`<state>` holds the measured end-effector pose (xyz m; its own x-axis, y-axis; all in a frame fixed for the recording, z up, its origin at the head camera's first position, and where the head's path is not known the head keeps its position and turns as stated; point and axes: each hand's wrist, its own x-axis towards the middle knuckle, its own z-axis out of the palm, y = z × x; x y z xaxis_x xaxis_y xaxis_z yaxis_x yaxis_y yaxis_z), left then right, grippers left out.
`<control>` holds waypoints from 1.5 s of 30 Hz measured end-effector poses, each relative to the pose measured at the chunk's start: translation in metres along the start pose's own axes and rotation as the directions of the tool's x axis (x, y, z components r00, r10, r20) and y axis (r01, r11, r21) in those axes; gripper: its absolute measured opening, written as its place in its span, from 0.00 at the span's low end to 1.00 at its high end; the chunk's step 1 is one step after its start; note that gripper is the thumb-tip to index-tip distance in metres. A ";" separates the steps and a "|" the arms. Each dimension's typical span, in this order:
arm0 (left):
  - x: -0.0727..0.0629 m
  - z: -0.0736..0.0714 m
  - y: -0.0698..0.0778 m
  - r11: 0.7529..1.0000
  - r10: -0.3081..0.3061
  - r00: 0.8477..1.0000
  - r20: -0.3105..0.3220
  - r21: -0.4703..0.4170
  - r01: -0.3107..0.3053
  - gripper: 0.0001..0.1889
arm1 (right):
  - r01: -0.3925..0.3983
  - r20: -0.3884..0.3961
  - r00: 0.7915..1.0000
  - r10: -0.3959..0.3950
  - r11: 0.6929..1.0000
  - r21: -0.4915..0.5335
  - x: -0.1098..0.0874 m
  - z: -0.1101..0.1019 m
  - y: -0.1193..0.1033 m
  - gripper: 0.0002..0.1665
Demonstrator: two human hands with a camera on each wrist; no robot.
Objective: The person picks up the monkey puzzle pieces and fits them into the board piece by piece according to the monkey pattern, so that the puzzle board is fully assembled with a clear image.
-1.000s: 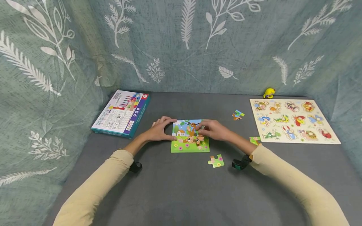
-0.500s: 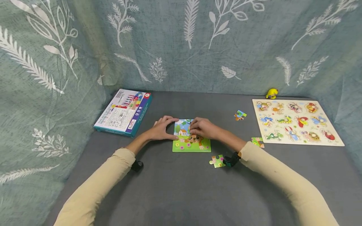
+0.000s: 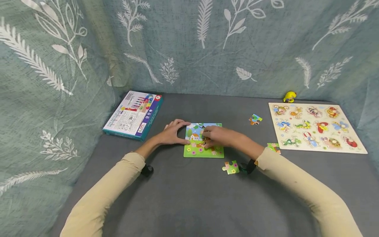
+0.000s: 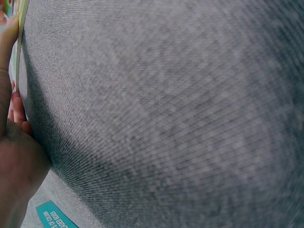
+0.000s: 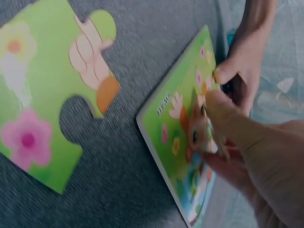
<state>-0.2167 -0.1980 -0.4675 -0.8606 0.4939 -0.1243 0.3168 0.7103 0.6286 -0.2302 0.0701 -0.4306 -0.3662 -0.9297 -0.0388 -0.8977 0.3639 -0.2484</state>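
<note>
A square puzzle board (image 3: 204,154) with a cartoon animal, a house and flowers lies on the dark cloth. My left hand (image 3: 173,132) touches its left edge, thumb and forefinger spread apart along it. Over the middle of the board, my right hand (image 3: 220,135) pinches a small puzzle piece (image 5: 220,141) between thumb and fingers; the piece stands tilted over the picture and is mostly hidden by the hand. Near the board's lower right lies a loose puzzle piece (image 3: 231,167) with flowers, large in the right wrist view.
Another loose piece (image 3: 255,119) lies right of the board, and one more piece (image 3: 273,147) shows by the right forearm. An insect peg board (image 3: 318,127) lies at the right, with a yellow toy (image 3: 289,96) behind it. A flat box (image 3: 132,115) sits at the back left.
My right hand has moved leftward across the board, then turned over its middle with the puzzle piece. The left hand stays at the board's left edge. The whole view has shifted slightly.
</note>
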 end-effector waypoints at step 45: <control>0.001 -0.003 -0.001 1.000 -0.008 1.000 0.005 0.005 0.008 0.43 | 0.013 -0.140 0.990 -0.025 0.996 -0.084 -0.022 -0.002 0.013 0.18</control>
<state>-0.2191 -0.1997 -0.4663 -0.8612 0.4906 -0.1331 0.3118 0.7166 0.6240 -0.2343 0.0955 -0.4313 -0.3747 -0.9214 0.1033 -0.9198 0.3554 -0.1664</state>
